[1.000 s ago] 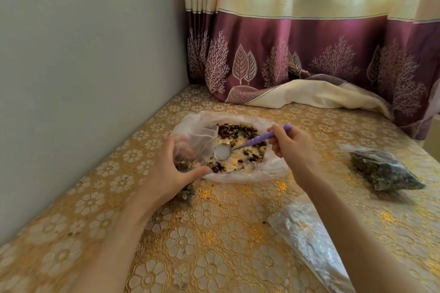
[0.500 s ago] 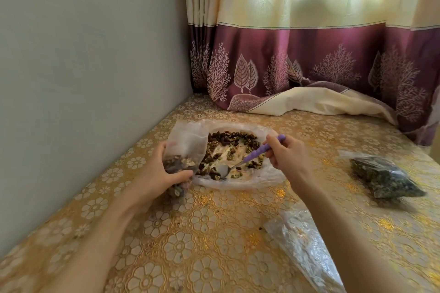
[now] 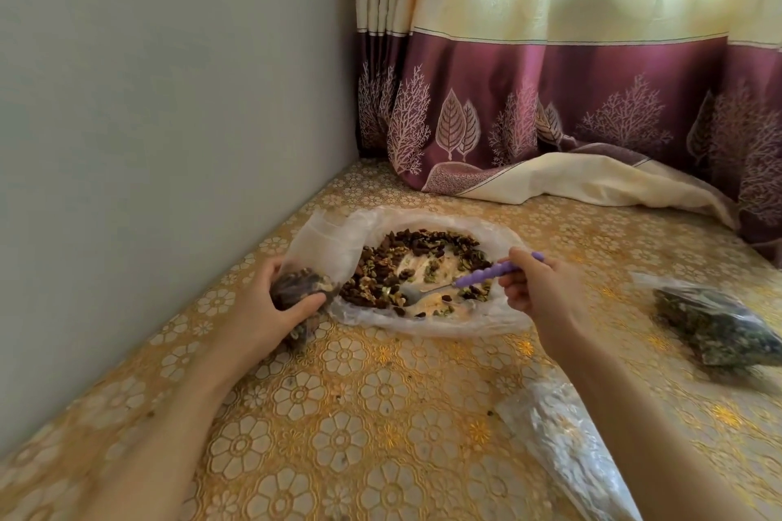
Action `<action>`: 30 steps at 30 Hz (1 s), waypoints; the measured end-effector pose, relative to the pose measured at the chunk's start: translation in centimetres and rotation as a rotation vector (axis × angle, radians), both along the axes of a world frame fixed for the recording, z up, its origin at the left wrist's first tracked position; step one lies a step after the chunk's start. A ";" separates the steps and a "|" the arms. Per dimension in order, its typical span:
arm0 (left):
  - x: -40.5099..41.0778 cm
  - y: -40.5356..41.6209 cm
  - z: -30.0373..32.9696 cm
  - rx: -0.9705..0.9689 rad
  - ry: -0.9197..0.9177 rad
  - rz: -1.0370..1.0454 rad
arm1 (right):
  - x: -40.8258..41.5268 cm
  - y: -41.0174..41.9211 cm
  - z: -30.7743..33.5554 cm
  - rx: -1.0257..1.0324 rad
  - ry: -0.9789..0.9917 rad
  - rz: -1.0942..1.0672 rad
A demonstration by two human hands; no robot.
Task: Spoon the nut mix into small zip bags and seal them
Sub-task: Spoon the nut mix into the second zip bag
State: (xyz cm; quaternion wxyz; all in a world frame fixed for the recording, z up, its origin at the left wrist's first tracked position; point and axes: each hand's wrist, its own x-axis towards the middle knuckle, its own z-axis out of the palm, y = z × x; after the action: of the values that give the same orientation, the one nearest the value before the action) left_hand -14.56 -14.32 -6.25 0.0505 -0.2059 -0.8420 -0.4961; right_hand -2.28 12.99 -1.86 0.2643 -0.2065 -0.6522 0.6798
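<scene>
Left hand (image 3: 271,305) grips small bag (image 3: 298,288); right hand (image 3: 537,292) pinches spoon (image 3: 461,281) over nut mix (image 3: 406,266), filled bag (image 3: 715,326) nearby.

Both forearms (image 3: 177,406) bare, no sleeves showing.

No text, label, brand, number or sign can be read anywhere in the picture. The curtain (image 3: 592,97) across the upper right carries only tree and leaf motifs, and the gold cloth on the surface (image 3: 359,415) shows only a flower pattern. The clear bags bear no legible print.
</scene>
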 end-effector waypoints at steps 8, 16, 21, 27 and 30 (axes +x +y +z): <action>0.0 0.1 -0.5 -0.039 0.053 0.001 | -0.2 -1.6 0.6 0.269 0.050 -0.023; 0.1 0.2 -0.3 -0.028 0.056 0.002 | -0.5 -2.2 1.2 0.315 0.055 -0.015; 0.1 0.3 -0.3 -0.020 0.051 0.000 | -0.5 -2.9 1.6 0.386 0.056 -0.032; 0.0 0.2 -0.5 -0.037 0.048 -0.007 | -1.5 -4.6 1.4 0.450 0.072 -0.003; 0.0 0.2 -0.5 -0.038 0.053 -0.015 | -1.8 -5.2 1.1 0.477 0.106 -0.037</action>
State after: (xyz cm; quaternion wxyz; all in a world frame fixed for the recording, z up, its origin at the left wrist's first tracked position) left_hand -14.56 -14.08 -6.74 0.0653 -0.2261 -0.8481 -0.4746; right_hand -4.10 7.83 -0.74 0.3517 -0.1142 -0.7757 0.5115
